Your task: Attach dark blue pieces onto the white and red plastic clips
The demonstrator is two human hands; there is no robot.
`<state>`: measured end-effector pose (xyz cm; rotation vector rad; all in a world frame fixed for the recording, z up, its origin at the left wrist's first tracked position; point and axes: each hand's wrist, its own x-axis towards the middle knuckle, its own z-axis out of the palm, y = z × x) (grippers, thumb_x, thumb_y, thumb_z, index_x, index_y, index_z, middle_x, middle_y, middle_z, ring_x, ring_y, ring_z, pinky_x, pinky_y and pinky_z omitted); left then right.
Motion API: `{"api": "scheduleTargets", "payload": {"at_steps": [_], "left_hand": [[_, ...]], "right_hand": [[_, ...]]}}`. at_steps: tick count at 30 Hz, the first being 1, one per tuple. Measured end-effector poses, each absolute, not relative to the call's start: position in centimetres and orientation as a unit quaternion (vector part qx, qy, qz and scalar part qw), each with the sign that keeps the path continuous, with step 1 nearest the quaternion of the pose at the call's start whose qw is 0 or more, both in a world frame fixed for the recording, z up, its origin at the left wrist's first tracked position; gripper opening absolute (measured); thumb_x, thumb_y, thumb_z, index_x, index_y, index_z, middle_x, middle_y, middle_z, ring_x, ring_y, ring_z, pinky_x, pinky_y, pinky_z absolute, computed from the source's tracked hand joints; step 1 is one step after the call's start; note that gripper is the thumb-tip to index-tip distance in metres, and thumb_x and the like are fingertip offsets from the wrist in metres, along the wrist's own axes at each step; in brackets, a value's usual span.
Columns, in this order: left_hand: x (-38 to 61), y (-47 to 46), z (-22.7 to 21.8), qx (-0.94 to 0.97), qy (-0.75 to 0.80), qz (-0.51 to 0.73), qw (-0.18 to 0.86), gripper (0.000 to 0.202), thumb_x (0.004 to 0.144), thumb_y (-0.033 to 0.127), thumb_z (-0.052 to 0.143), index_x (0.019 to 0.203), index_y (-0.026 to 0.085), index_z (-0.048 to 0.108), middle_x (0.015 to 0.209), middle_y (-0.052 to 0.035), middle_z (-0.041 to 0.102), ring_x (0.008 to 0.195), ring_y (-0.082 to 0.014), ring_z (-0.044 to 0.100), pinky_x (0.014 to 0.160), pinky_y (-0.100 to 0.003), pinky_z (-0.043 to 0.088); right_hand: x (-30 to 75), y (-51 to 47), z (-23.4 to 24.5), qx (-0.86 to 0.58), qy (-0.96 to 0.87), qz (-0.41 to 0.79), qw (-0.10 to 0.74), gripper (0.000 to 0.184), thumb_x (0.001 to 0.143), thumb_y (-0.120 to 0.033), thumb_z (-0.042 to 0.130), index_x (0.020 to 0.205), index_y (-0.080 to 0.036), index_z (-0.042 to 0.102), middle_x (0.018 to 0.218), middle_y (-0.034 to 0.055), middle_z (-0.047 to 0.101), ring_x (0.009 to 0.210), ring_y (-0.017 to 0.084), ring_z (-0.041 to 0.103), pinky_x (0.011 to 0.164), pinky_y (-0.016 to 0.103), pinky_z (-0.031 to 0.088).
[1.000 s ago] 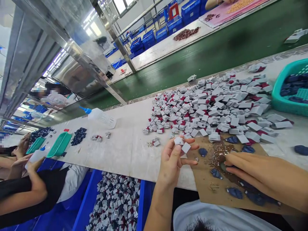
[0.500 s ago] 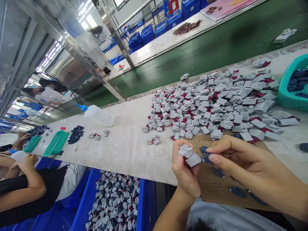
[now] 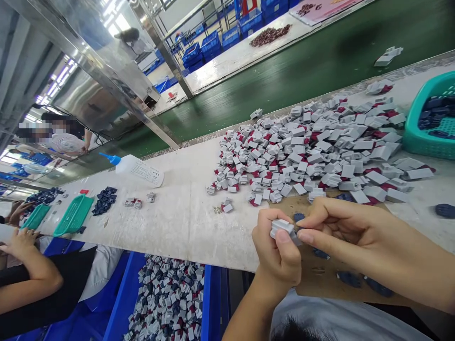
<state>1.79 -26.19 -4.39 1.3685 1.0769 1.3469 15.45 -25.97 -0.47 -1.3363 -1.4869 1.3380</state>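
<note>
My left hand (image 3: 280, 255) is closed around a small light grey plastic part (image 3: 281, 228), with the thumb pressed on it. The thumb and forefinger of my right hand (image 3: 348, 237) pinch together right at the part's right side; what lies between these fingertips is hidden. Just behind them a small dark blue plastic piece (image 3: 298, 217) shows. Below both hands lies a brown cardboard sheet (image 3: 313, 286), with several more dark blue pieces (image 3: 350, 279) on it.
A large pile of grey and dark red parts (image 3: 302, 147) spreads across the white table (image 3: 177, 222). Right of it stands a green basket (image 3: 414, 137). A bottle with blue nozzle (image 3: 140, 170) lies left. Beyond runs a green conveyor (image 3: 284, 80). A blue bin (image 3: 211, 303) holds parts; a co-worker's arm (image 3: 33, 270) is left.
My right fingertips have moved left, up against the grey part; the dark blue piece seen by them is now hidden. My left thumb has come down over the grey part. The view has shifted slightly.
</note>
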Motion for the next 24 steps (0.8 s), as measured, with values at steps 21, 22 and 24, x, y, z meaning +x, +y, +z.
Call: {"api": "scheduleTargets", "payload": {"at_steps": [21,22,24], "left_hand": [[2.8,-25.6,-3.8,0.669,0.402,0.496,0.381,0.022,0.095,0.031,0.035,0.082,0.017,0.046,0.054,0.0054,0.037,0.043,-0.0059,0.034,0.043,-0.018,0.027],[2.9,-25.6,-3.7,0.676,0.402,0.489,0.377,0.021,0.094,0.029,0.036,0.080,0.017,0.046,0.055,0.0052,0.038,0.044,-0.0057,0.035,0.044,-0.018,0.027],[3.1,-25.7,-3.5,0.684,0.402,0.488,0.365,0.017,0.092,0.025,0.037,0.079,0.017,0.045,0.056,0.0051,0.038,0.045,-0.0054,0.036,0.044,-0.018,0.027]], "right_hand": [[14.1,-21.3,0.7,-0.423,-0.083,0.667,0.608,0.049,0.091,-0.054,0.031,0.085,-0.017,0.062,0.087,0.0059,0.060,0.078,0.013,0.059,0.065,0.022,0.052],[13.8,-20.9,1.0,-0.401,-0.029,0.682,0.611,0.049,0.092,-0.052,0.028,0.085,-0.016,0.062,0.087,0.0063,0.060,0.078,0.013,0.059,0.065,0.023,0.053],[13.3,-20.6,1.6,-0.368,0.028,0.701,0.611,0.049,0.092,-0.052,0.029,0.084,-0.016,0.061,0.085,0.0065,0.060,0.075,0.013,0.058,0.062,0.022,0.052]]}}
